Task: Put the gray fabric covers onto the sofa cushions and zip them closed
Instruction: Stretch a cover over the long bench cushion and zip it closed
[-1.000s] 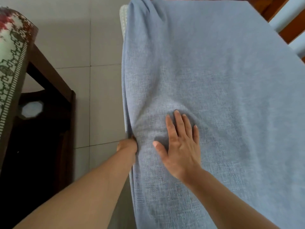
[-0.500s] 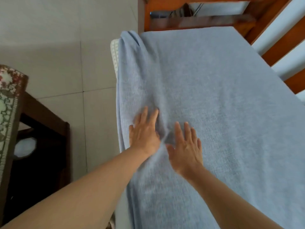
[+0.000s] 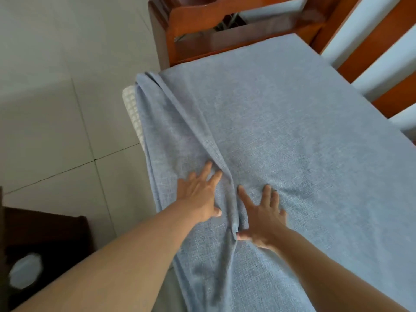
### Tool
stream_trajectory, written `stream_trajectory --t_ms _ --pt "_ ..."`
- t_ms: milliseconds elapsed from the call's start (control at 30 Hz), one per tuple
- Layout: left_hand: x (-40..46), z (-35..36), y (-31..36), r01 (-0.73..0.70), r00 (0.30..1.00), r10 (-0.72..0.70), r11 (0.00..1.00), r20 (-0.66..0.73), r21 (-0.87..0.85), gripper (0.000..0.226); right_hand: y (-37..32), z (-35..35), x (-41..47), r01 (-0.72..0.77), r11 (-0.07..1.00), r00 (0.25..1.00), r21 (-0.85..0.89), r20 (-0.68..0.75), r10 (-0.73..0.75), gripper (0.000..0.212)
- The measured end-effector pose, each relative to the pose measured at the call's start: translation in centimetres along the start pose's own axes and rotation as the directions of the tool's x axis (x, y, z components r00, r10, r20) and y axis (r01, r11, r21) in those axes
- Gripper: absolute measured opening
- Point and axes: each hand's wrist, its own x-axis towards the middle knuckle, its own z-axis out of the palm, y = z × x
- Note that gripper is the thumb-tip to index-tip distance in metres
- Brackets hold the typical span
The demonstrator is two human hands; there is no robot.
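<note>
Two bare forearms, no sleeves in view; left grip (image 3: 199, 194) and right grip (image 3: 262, 216) without gloves, rings, watch or bands; short plain nails, unpainted where visible

Both hands (image 3: 200, 194) (image 3: 262, 218) flat on gray cover (image 3: 292, 136), ridge between

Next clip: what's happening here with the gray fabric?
A person is fitting a gray fabric cover over a sofa cushion on a wooden sofa frame. Both hands lie flat, fingers spread, on the cover: the left hand beside a raised fold, the right hand on its other side. The cushion's white quilted edge shows at the far left corner, so the cover is not fully on.
</note>
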Motion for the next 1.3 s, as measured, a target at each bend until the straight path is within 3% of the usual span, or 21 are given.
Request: stream_trajectory --t_ms 100,233,367,500,633,733,900,1000,1133,1300 --pt "0.8 -1.1 -0.2 -0.027 0.999 0.024 0.994 0.028 0.107 0.095 -0.4 -0.1 0.2 -0.026 1.000 0.999 0.017 0.032 0.025 0.116" --pt "2.6 -4.4 -0.3 -0.068 0.993 0.087 0.973 -0.076 0.222 0.074 -0.4 -1.9 0.9 -0.029 0.986 0.998 0.163 0.056 0.020 0.107" --pt "5.5 -8.1 0.4 -0.037 0.991 0.063 0.978 -0.120 0.206 0.091 -0.1 -4.5 2.4 -0.049 0.961 0.998 0.273 -0.021 0.057 0.103" --pt "8.2 -9.9 0.9 -0.147 0.989 0.146 0.917 0.032 0.370 0.109 0.9 -6.8 5.0 -0.121 0.951 0.990 0.285 -0.032 0.135 0.104" --pt "12.0 -11.0 1.7 -0.258 0.959 0.183 0.881 0.217 0.397 0.124 0.9 -8.2 7.1 -0.159 0.959 0.986 0.233 -0.018 0.168 0.103" --pt "15.7 -12.1 2.5 -0.344 0.930 0.265 0.873 0.255 0.347 0.121 0.5 -8.9 8.4 -0.204 0.940 0.978 0.273 0.017 0.207 0.105" --pt "20.5 -13.4 3.5 -0.455 0.887 0.329 0.735 0.323 0.502 0.138 -1.0 -10.2 11.0 -0.374 0.882 0.927 0.287 0.102 0.360 0.132" --pt "21.2 -13.0 3.5 -0.478 0.873 0.322 0.712 0.365 0.515 0.143 -2.0 -10.9 12.6 -0.482 0.827 0.876 0.289 0.147 0.460 0.142" --pt "22.1 -13.0 3.8 -0.500 0.858 0.298 0.674 0.418 0.544 0.146 -2.5 -10.9 13.8 -0.556 0.766 0.829 0.323 0.156 0.536 0.136" --pt "22.4 -12.9 4.6 -0.481 0.863 0.232 0.649 0.450 0.589 0.148 -2.5 -10.8 13.8 -0.547 0.759 0.834 0.354 0.148 0.532 0.129"
